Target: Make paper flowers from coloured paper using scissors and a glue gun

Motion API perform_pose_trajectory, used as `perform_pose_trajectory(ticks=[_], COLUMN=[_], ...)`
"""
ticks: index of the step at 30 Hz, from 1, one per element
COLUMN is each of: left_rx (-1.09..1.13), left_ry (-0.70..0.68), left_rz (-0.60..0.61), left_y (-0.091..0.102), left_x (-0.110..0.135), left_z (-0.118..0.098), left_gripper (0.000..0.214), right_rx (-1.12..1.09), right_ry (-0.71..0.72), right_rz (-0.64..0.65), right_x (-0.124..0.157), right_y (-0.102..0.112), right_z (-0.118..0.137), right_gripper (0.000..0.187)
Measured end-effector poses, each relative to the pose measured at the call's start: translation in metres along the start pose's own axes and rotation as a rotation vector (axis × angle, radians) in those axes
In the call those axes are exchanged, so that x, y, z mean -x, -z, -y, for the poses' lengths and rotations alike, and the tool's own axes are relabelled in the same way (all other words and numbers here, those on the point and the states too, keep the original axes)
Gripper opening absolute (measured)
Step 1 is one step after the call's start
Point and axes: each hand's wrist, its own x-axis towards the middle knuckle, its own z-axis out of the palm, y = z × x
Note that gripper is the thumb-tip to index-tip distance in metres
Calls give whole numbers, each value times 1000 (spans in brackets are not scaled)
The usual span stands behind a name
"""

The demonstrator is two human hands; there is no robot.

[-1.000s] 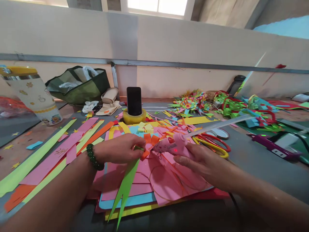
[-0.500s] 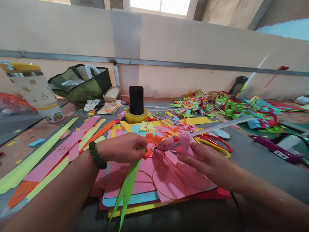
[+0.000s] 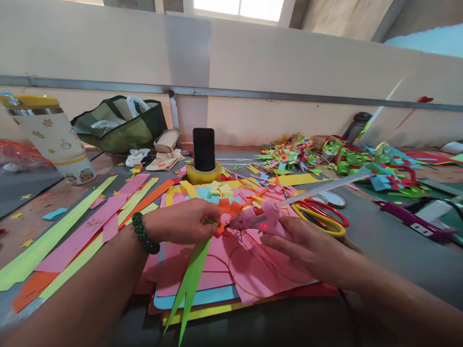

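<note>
My right hand (image 3: pixel 292 241) is wrapped round a pink hot glue gun (image 3: pixel 256 219) with a lit red light and a long clear glue stick (image 3: pixel 321 188) coming out of its back. The gun's tip points left, at or very near the orange paper piece (image 3: pixel 219 228). My left hand (image 3: pixel 190 220), with a green bead bracelet on the wrist, pinches the orange paper flower and a green forked paper strip (image 3: pixel 193 272) that hangs down. Both hands are above pink paper sheets (image 3: pixel 249 270); the left fingertips partly hide the join.
Yellow-handled scissors (image 3: pixel 321 226) lie right of the gun. Coloured paper strips (image 3: pixel 87 226) spread at left, near a tumbler (image 3: pixel 60 144). A phone (image 3: pixel 204 149) stands in a tape roll (image 3: pixel 204 174). Paper flowers (image 3: pixel 289 156) pile up at the back, and a purple power strip (image 3: pixel 412 221) is at right.
My right hand has moved the glue gun slightly left, bringing its tip closer to the orange paper in my left hand. My left hand has stayed almost still.
</note>
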Motion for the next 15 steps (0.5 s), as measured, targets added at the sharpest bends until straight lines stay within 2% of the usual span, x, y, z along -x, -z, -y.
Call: perform_pose_trajectory(ticks=[7,15], left_rx=[33,43], left_ry=[-7,-18], left_rz=[17,13], left_y=[-1,0], left_x=[0,0], left_z=[1,1], left_gripper=[22,23], right_rx=[-28,-13], right_ry=[-19,-5], right_rz=[18,20], right_x=[1,-3], right_y=[6,2], right_z=[5,0], right_gripper=[46,44])
